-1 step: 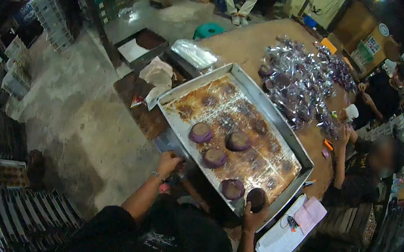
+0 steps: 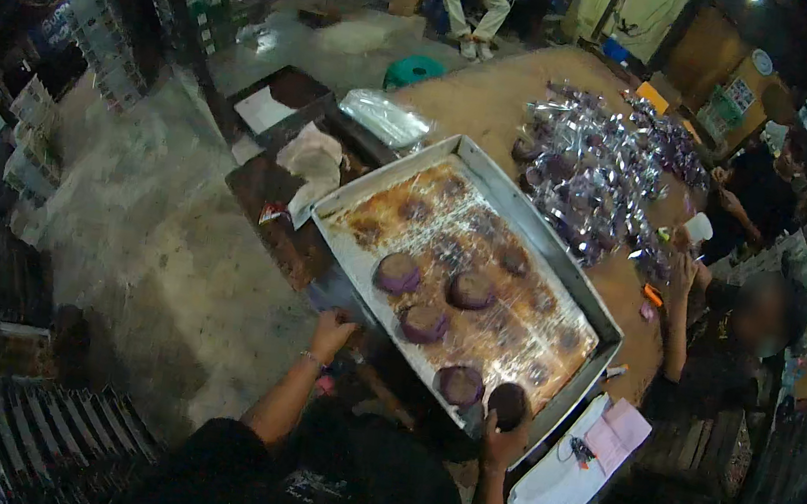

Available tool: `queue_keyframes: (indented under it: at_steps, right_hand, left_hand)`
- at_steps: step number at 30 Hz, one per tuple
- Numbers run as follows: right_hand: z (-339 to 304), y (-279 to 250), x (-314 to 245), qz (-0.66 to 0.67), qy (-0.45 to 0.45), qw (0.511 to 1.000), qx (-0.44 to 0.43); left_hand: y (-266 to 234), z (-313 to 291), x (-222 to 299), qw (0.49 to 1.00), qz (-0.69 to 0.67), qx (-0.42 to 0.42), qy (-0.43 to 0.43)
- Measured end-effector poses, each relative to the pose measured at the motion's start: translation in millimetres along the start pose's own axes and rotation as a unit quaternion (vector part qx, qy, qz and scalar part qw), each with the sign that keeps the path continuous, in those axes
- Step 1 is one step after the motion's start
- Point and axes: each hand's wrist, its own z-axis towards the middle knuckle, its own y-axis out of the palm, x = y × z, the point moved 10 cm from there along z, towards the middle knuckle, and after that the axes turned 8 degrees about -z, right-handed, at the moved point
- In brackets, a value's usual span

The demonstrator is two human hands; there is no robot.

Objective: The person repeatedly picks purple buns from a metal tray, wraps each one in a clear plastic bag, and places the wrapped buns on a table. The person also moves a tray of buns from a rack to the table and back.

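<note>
My right hand grips a round dark brown-purple bun at the near corner of a large metal baking tray. Next to it lies another purple bun with a browned top. Farther up the tray sit three more: a left bun, a middle bun and a bun just below them. Left of the tray's edge, my left hand has its fingers pinched together on what looks like a thin clear plastic bag; its outline is faint and dim.
Plastic-wrapped purple buns are heaped on the brown table beyond the tray. Clear plastic bags lie by a crumpled cloth. Papers lie right of the tray. A co-worker's arm is at the right.
</note>
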Motion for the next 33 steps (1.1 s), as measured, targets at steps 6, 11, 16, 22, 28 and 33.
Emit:
queue_keyframes:
  at_steps: [6,11,16,22,28,33]
  right_hand:
    - [7,-2,-14,0.072,-0.051,0.996,-0.012]
    - [3,12,0,0.112,-0.01,0.991,-0.074]
    - [2,16,5,0.094,-0.057,0.993,-0.051]
    - [10,25,16,-0.008,-0.022,0.996,-0.09]
    - [8,29,9,-0.057,-0.025,0.995,-0.084]
    - [20,32,-4,-0.115,0.004,0.987,-0.115]
  left_hand:
    - [5,-9,-6,0.995,-0.072,0.029,-0.064]
    - [12,2,-26,0.989,-0.013,-0.048,-0.137]
    - [19,-2,-16,0.981,0.02,-0.153,-0.115]
    - [-23,-7,-23,0.978,-0.084,-0.106,-0.161]
    - [-66,-12,-22,0.977,-0.124,-0.06,-0.16]
    - [-85,-20,2,0.971,-0.219,0.011,-0.096]
